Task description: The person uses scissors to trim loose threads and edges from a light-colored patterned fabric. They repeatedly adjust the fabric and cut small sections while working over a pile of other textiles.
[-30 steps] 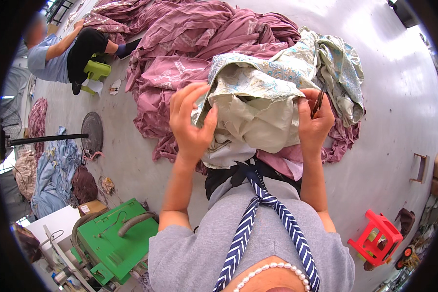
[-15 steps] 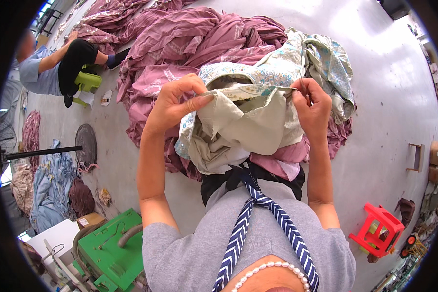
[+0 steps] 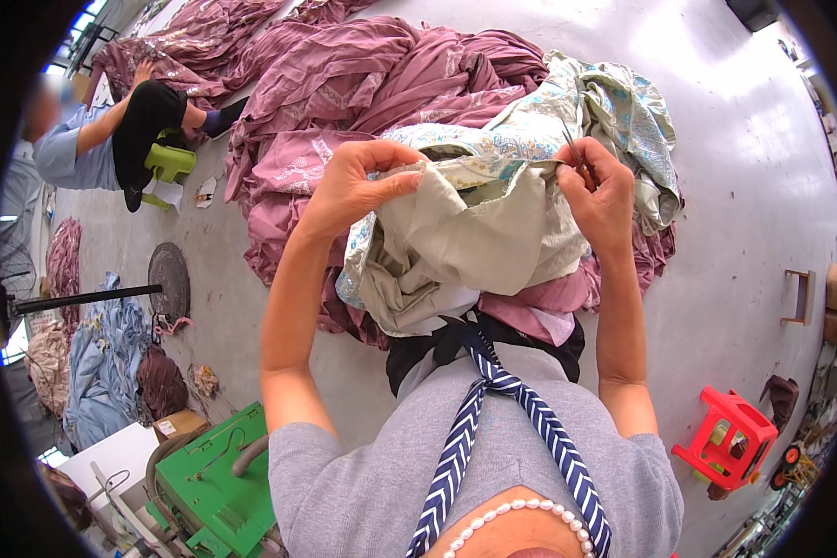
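Observation:
A pale green cloth (image 3: 493,244) with a blue flower-printed side lies gathered over my lap. My left hand (image 3: 353,186) pinches its seamed edge between thumb and fingers. Further right along that edge, my right hand (image 3: 600,191) is closed around what look like small thread snips (image 3: 572,147), their thin points sticking up past the fingers. The right thumb and fingertips also press at the cloth's edge. Between my hands the edge is stretched, with a frayed raw border hanging below it. Most of the snips is hidden inside the hand.
A big heap of mauve cloth (image 3: 344,79) spreads ahead and left. A person (image 3: 88,139) sits on a green stool (image 3: 169,163) at the far left. Nearby are a green machine table (image 3: 219,479), blue cloth (image 3: 107,363) and, at right, a red stool (image 3: 730,442).
My left hand has shifted slightly right along the edge. In the right hand the snips' points now stand up more. The person at the far left has reached further onto the mauve cloth.

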A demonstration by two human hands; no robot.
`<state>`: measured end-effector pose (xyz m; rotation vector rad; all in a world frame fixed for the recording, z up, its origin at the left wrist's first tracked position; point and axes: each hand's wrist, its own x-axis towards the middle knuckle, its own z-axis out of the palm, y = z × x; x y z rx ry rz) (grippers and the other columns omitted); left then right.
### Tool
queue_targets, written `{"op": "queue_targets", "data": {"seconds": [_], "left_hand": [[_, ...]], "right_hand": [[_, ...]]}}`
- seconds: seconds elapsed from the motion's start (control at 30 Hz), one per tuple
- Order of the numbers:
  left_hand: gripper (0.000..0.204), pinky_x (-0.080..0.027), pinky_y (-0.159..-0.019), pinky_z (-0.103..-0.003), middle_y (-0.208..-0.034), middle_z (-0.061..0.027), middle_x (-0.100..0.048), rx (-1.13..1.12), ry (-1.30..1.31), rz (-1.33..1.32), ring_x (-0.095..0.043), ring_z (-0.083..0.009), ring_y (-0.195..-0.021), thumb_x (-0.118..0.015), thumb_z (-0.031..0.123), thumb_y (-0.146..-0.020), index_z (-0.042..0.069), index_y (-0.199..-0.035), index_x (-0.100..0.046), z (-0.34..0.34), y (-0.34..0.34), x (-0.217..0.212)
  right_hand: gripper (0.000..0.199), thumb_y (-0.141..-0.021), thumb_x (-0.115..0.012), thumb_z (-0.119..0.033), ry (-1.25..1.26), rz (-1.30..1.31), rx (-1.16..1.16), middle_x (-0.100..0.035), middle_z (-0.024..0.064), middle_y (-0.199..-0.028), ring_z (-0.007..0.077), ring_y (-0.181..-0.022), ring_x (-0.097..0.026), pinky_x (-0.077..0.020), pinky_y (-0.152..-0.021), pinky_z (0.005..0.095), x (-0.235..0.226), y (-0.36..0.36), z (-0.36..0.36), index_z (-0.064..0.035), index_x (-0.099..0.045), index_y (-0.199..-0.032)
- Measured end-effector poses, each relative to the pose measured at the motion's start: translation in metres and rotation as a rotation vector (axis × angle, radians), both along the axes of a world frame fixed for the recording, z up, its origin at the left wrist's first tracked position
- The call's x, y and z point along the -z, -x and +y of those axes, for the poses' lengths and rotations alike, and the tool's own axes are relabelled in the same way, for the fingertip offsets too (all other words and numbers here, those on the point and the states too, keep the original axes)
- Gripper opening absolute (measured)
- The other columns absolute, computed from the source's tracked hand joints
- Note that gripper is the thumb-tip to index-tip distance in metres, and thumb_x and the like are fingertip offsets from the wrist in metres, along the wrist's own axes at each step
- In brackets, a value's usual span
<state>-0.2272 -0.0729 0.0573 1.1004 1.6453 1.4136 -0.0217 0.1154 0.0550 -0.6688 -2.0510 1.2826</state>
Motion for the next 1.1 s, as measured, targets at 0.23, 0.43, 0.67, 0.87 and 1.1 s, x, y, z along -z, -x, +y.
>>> {"op": "queue_targets", "data": {"seconds": [0.23, 0.43, 0.67, 0.87, 1.1], "left_hand": [[0.018, -0.040, -0.064, -0.022, -0.077, 0.0012, -0.060, 0.132, -0.035, 0.180, -0.048, -0.0053, -0.069, -0.072, 0.014, -0.077, 0.000, -0.088, -0.067, 0.008, 0.001, -0.014], [0.019, -0.038, -0.061, -0.020, -0.076, 0.0021, -0.059, 0.128, 0.070, 0.179, -0.046, -0.0031, -0.068, -0.074, 0.015, -0.076, 0.001, -0.089, -0.068, 0.013, -0.009, -0.021], [0.022, -0.036, -0.055, -0.016, -0.069, 0.0062, -0.057, 0.153, 0.171, 0.110, -0.045, -0.0001, -0.062, -0.074, 0.022, -0.080, 0.002, -0.085, -0.068, 0.030, -0.007, -0.023], [0.022, -0.038, -0.055, -0.016, -0.069, 0.0062, -0.058, 0.215, 0.167, 0.008, -0.048, 0.0005, -0.063, -0.074, 0.022, -0.079, 0.002, -0.081, -0.067, 0.039, -0.004, -0.024], [0.017, -0.038, -0.055, -0.016, -0.068, 0.0058, -0.059, 0.231, 0.149, 0.102, -0.049, 0.0002, -0.062, -0.075, 0.017, -0.077, 0.002, -0.078, -0.067, 0.042, -0.004, -0.029]], "right_hand": [[0.007, -0.075, -0.057, -0.006, -0.018, -0.016, -0.001, -0.041, -0.0030, -0.057, 0.0035, -0.051, -0.034, -0.0275, -0.046, 0.0223, -0.007, 0.002, -0.002, 0.0002, -0.056, -0.078], [0.008, -0.074, -0.057, -0.007, -0.064, -0.043, -0.007, -0.040, -0.0005, -0.055, 0.0054, -0.051, -0.034, -0.0289, -0.047, 0.0235, -0.013, 0.006, -0.003, 0.0001, -0.055, -0.078], [0.012, -0.073, -0.057, -0.010, -0.098, -0.103, -0.013, -0.042, 0.0015, -0.055, 0.0075, -0.051, -0.036, -0.0317, -0.048, 0.0257, -0.019, 0.010, 0.001, 0.0007, -0.056, -0.077], [0.014, -0.073, -0.058, -0.011, -0.097, -0.110, -0.030, -0.046, 0.0022, -0.056, 0.0074, -0.052, -0.040, -0.0353, -0.050, 0.0247, -0.016, 0.012, 0.007, 0.0009, -0.057, -0.078], [0.015, -0.073, -0.059, -0.012, -0.098, -0.110, -0.055, -0.051, 0.0032, -0.059, 0.0075, -0.054, -0.044, -0.0380, -0.052, 0.0243, -0.017, 0.012, 0.010, 0.0012, -0.058, -0.080]]}}
